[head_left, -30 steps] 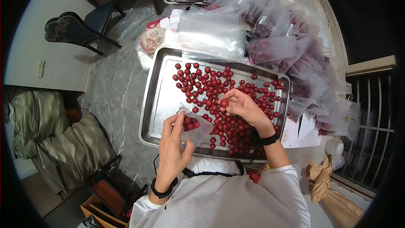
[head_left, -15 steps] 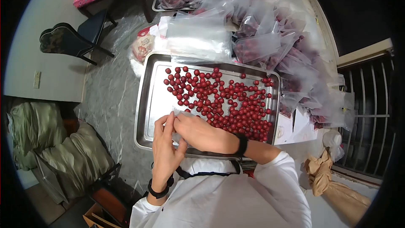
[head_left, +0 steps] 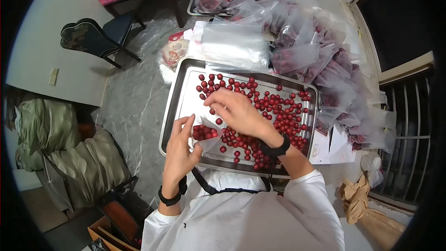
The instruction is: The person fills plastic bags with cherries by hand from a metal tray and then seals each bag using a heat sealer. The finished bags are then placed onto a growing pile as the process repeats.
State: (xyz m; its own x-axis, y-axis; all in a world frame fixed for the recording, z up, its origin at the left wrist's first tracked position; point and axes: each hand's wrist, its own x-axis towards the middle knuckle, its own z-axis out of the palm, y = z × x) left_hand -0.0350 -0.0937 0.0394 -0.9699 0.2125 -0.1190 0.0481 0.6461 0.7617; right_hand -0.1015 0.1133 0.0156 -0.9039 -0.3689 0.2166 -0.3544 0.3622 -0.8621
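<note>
Small clear bag (head_left: 206,133), at the steel tray's (head_left: 182,107) near-left corner, is pinched open by the left hand's (head_left: 179,151) fingers. About a dozen red berries inside, so seemingly part-filled.

Right hand (head_left: 237,111) is over tray centre, fingers curled; can't tell if it's holding anything.

Many loose berries (head_left: 283,114) left on the tray. Filled bags (head_left: 297,51) heaped beyond its far-right edge.

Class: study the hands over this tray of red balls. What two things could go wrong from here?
1. The left hand holds the small clear bag by one side only; if it tips, the balls inside could spill.
2. The right hand reaches low across the loose red balls; its wrist might set some rolling toward the tray rim.
</note>
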